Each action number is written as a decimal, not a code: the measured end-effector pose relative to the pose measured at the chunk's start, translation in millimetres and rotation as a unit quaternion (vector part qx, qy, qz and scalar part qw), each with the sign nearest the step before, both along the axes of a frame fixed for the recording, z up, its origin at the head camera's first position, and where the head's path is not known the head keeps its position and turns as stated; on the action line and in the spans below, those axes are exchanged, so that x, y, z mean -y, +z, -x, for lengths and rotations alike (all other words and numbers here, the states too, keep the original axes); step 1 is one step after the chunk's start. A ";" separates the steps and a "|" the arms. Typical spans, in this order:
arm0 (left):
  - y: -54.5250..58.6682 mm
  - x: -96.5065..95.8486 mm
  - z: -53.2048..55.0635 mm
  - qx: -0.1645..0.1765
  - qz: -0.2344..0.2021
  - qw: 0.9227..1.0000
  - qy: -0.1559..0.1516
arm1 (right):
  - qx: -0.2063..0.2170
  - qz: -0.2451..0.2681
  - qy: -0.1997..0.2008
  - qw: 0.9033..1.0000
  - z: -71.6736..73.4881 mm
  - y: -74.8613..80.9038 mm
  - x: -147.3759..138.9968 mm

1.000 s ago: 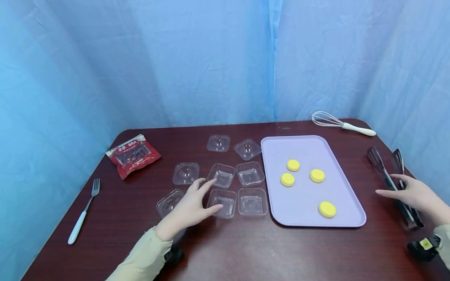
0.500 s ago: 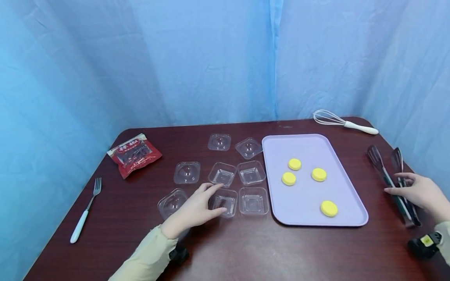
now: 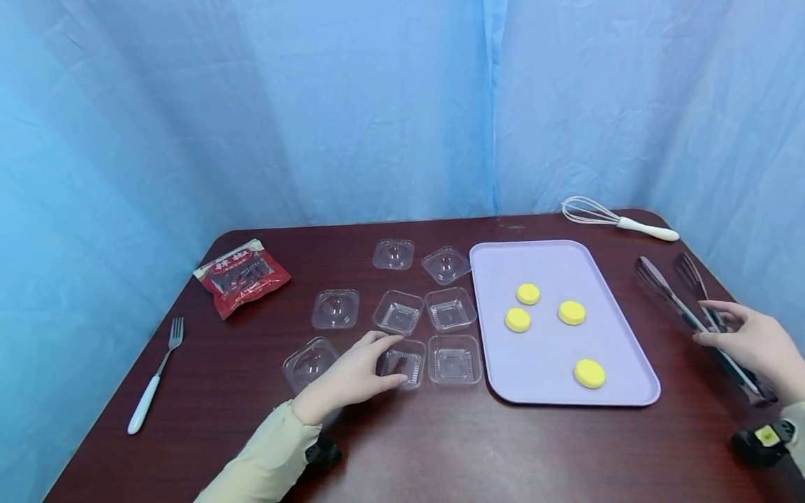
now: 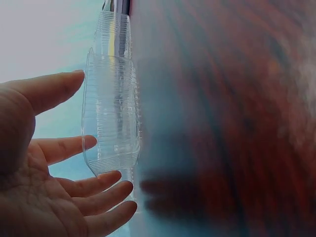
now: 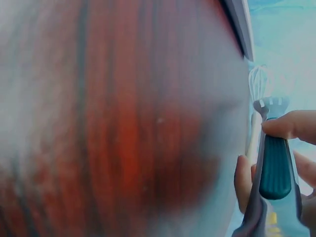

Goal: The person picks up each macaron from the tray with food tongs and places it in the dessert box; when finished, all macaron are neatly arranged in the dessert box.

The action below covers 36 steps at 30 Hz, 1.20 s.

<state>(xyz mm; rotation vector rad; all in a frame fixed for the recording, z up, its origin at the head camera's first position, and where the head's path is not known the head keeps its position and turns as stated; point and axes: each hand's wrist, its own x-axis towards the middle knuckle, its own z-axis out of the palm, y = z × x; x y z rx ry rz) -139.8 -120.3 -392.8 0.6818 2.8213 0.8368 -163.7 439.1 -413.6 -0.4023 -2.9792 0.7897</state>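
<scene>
Tray (image 3: 547,267) of yellow discs (image 3: 571,313) sits beside clear boxes (image 3: 455,360), whisk (image 3: 648,229) at back. Left hand (image 3: 353,378), fingers spread, at one box; right hand (image 3: 755,346) grips green-handled tongs (image 5: 275,168), arms parted.

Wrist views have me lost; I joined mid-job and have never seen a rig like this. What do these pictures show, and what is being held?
There is no robot here: a person works with two bare hands. The head view is taken from the person's head, looking forward and down over the table. The other two are taken from each wrist, so the table stands sideways in them.

On the table lie a lilac tray with four yellow discs, four clear boxes, clear domed lids, a whisk, a fork and a red packet.

The right hand holds green-handled tongs. The left hand is at the near-left box, fingers and thumb apart; I can't tell whether it touches.
</scene>
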 end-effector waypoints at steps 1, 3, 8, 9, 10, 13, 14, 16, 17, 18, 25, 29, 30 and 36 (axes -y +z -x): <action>0.0 -0.2 0.1 0.000 0.001 1.000 0.001 | -0.005 0.004 0.003 1.000 -0.3 1.7 2.1; 0.1 -0.5 0.2 0.002 0.003 1.000 0.004 | -0.017 0.009 0.011 1.000 -0.9 4.6 6.5; 0.3 -0.9 0.6 -0.001 0.007 1.000 0.006 | -0.043 0.009 0.033 0.998 -2.1 14.4 18.9; 0.3 -0.9 0.7 -0.003 0.007 1.000 0.006 | -0.045 0.009 0.036 0.998 -2.4 16.4 21.3; 0.2 -0.9 0.7 -0.003 0.008 1.000 0.006 | -0.047 0.010 0.038 0.998 -2.6 17.9 23.5; 0.5 -0.7 0.3 -0.006 0.006 1.000 0.006 | -0.053 0.011 0.036 0.998 -3.5 20.7 30.4; 0.6 -0.7 0.2 -0.007 0.006 1.000 0.007 | -0.055 0.013 0.033 0.998 -4.0 21.2 32.8; 0.1 -0.7 0.3 -0.007 0.005 1.000 0.008 | -0.061 0.016 0.028 0.998 -5.2 22.2 37.3; 0.2 -0.7 0.2 -0.007 0.006 1.000 0.009 | -0.065 0.015 0.028 0.997 -5.8 22.8 39.4; 0.0 -0.9 0.4 -0.008 0.005 1.000 0.009 | -0.067 0.013 0.028 0.997 -6.4 23.3 41.1; -0.6 -2.5 2.1 -0.020 0.008 1.000 0.013 | -0.095 -0.007 0.064 0.993 -12.9 27.8 50.4; -0.5 -3.5 2.5 -0.014 0.004 1.000 0.019 | -0.113 -0.013 0.094 0.989 -19.1 29.8 57.0; -0.5 -3.7 2.5 -0.013 0.003 1.000 0.021 | -0.117 -0.015 0.104 0.988 -20.6 30.5 58.3; -0.9 -3.0 3.8 -0.009 -0.001 1.000 0.022 | -0.156 -0.041 0.179 0.971 -26.1 36.7 59.5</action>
